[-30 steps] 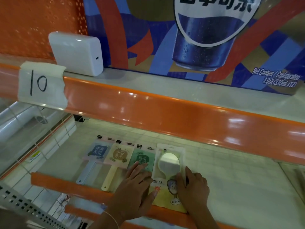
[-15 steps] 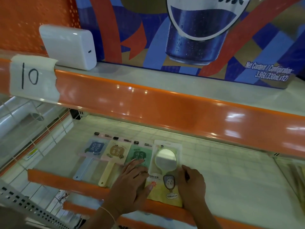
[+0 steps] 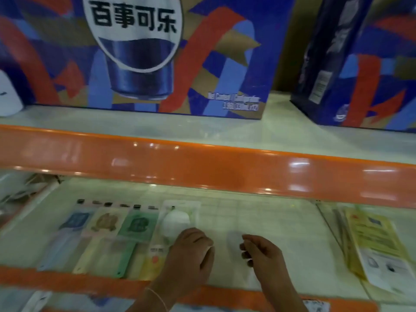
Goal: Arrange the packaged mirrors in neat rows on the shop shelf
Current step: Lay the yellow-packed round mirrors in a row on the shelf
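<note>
Four packaged hand mirrors lie flat in a row on the pale lower shelf (image 3: 258, 221), handles toward the near orange edge: a blue-backed mirror with a pale blue handle (image 3: 67, 230) at the left, a cream mirror with a yellowish handle (image 3: 99, 233) beside it, a green mirror with a green handle (image 3: 132, 235) next, and a round white mirror in a clear pack with a yellow card (image 3: 175, 224) at the right end.

The left hand (image 3: 189, 255) reaches in from the near edge, knuckles up, fingers curled downward over the lower part of the round mirror's pack; whether it grips the pack or merely rests on it is blurred. The right hand (image 3: 262, 255) hovers just right of it above bare shelf, fingers loosely curled, holding nothing.

Yellow and white packaged goods (image 3: 373, 246) lie far right; large blue cola cartons (image 3: 146, 55) stand on the upper shelf.
</note>
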Motion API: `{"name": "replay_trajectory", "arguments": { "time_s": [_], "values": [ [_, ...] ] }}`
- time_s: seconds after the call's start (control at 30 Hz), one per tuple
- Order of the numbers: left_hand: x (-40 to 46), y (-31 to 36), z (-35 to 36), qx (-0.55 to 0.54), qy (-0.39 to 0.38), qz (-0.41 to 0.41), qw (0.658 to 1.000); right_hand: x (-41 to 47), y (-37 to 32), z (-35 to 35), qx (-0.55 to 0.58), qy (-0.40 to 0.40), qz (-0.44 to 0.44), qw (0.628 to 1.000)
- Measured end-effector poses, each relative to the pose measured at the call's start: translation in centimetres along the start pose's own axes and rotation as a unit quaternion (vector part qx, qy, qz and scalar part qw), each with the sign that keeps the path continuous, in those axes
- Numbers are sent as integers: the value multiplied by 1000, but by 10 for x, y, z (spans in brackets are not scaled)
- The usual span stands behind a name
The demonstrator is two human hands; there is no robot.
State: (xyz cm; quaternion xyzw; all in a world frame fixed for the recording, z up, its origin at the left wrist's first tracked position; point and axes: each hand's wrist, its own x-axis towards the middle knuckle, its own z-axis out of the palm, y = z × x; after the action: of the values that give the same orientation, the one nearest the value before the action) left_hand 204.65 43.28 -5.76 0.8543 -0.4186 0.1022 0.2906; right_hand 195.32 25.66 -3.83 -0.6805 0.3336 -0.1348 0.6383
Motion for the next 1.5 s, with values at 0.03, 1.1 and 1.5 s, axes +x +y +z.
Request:
{"name": "replay_trajectory", "arguments": {
  "time_s": [0.03, 1.1, 1.5],
  "values": [
    [11, 16, 10, 16, -36, -6, 999, 0, -1, -18, 0, 4, 2, 1000],
    [147, 252, 167, -29, -252, -59, 965, 90, 24, -318, -270, 174, -32, 947],
    [145, 232, 144, -442, -143, -342, 817, 42, -4, -277, -64, -23, -107, 992]
  ]
}}
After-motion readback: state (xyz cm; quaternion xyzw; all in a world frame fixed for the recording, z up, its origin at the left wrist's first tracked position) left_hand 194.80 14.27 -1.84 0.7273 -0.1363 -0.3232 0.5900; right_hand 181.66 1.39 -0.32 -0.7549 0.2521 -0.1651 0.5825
